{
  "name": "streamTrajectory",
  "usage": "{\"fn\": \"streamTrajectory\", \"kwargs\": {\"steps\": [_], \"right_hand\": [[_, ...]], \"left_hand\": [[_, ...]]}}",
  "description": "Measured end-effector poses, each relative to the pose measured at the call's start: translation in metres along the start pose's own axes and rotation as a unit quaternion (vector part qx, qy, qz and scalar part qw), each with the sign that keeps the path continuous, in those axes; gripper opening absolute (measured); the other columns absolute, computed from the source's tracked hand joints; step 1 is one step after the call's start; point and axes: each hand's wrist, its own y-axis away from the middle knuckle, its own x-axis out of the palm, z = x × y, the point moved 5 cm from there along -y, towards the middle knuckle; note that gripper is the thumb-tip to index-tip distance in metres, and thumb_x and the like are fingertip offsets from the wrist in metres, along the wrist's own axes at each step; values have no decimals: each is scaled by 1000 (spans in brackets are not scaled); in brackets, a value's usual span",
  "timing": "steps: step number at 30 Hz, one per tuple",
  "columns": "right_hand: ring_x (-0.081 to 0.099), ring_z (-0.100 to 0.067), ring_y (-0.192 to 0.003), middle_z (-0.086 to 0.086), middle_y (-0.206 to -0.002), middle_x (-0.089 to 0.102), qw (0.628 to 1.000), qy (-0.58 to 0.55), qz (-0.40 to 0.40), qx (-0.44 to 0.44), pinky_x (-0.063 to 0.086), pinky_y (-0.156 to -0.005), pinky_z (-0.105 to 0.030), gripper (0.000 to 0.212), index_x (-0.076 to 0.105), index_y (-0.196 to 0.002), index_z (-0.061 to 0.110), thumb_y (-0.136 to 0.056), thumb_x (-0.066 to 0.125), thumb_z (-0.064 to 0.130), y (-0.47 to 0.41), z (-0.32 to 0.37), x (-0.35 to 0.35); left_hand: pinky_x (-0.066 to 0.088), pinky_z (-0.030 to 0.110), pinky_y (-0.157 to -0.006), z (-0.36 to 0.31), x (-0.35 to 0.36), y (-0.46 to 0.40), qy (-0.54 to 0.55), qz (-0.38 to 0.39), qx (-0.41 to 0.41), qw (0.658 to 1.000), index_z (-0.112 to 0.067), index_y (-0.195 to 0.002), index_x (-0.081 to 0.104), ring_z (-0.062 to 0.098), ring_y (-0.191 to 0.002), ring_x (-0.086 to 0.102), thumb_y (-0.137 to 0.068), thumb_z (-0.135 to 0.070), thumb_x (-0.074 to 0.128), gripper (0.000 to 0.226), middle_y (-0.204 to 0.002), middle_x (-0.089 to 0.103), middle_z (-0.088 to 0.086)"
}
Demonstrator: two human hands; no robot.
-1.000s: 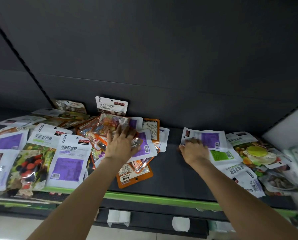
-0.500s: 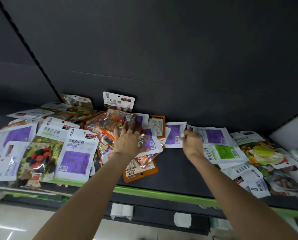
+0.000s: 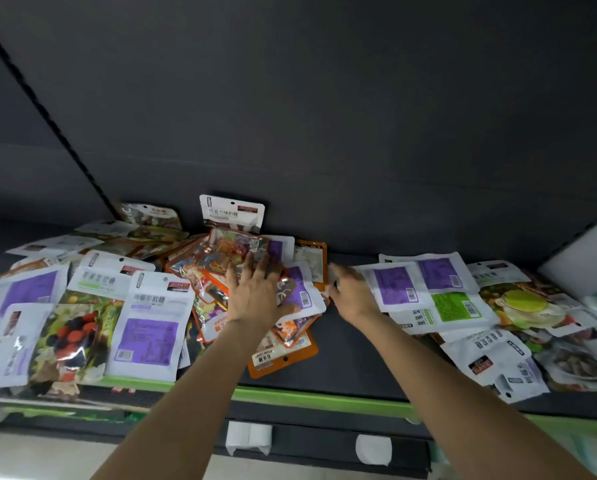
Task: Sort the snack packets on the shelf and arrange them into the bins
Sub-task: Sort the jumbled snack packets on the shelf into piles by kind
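Snack packets lie heaped on a dark shelf (image 3: 352, 362) with a green front edge. My left hand (image 3: 259, 292) presses flat, fingers spread, on the middle pile of orange and clear candy packets (image 3: 220, 258). My right hand (image 3: 352, 292) is blurred at the left edge of a white packet with a purple label (image 3: 394, 284), which lies on the right-hand group; its fingers point toward the orange packet (image 3: 310, 258) and I cannot make out their grip. A second purple-label packet (image 3: 439, 273) and a green-label one (image 3: 452, 306) lie beside it.
White packets with purple labels and fruit-print packets (image 3: 72, 337) cover the shelf's left part. More packets (image 3: 504, 365) overhang the front edge at the right. One white packet (image 3: 233, 213) leans on the dark back wall. A bare strip of shelf runs between the two piles.
The white purple-label packet my right hand pinched near the middle pile now lies on the right group. My right hand has shifted back left. My left hand stays on the pile.
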Motion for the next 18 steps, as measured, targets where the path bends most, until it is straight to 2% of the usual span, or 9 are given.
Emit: {"fn": "streamTrajectory", "kwargs": {"steps": [4,6,8,11,14,16,18], "right_hand": [[40,-29,-128,-8,-140,44,999,19,38,13,41,-102,-44,58,28,-145,24,-94,55,24,-27,3,5],[38,-29,-128,-9,-138,44,998,37,42,29,40,-100,-40,58,35,-142,22,-91,59,31,-37,3,5],[44,-28,-121,-11,-131,50,997,19,31,64,42,-94,-35,52,49,-131,14,-86,67,32,-42,0,6],[56,-24,-110,-10,-122,60,991,-65,-7,115,43,-80,-25,33,59,-119,8,-89,64,21,-38,-7,4],[59,-20,-103,-9,-118,62,983,-129,-60,112,47,-75,-19,22,62,-113,7,-92,59,15,-27,-14,-11],[59,-17,-96,-9,-111,63,976,-153,-100,116,41,-64,-10,20,64,-108,4,-91,61,12,-16,-24,-27],[61,-21,-94,-13,-105,67,966,-177,-147,122,41,-66,-15,16,67,-102,0,-88,63,7,-6,-42,-45]], "left_hand": [[-5,55,-115,3,-7,-6,-3,-10,1,1000,-28,-151,14,28,-146,-10,-83,-72,42,86,-160,-3,3],[-4,55,-115,6,-8,-8,-8,-13,3,1000,-29,-150,15,29,-146,-9,-82,-73,41,85,-160,-2,3],[-4,56,-115,7,-5,-7,-5,-11,0,1000,-29,-150,15,29,-146,-8,-82,-73,41,85,-160,0,3],[-4,55,-116,8,1,-2,3,-12,1,1000,-29,-150,16,28,-146,-9,-82,-74,41,85,-160,1,1],[-6,54,-115,12,0,-1,9,-23,6,1000,-31,-150,14,27,-147,-8,-82,-74,39,84,-160,2,0],[-6,54,-115,13,0,0,11,-25,8,1000,-31,-150,12,27,-147,-7,-82,-74,38,85,-160,2,0],[-6,54,-115,11,2,1,5,-25,7,1000,-30,-151,12,28,-147,-7,-82,-75,37,85,-160,2,1]]}}
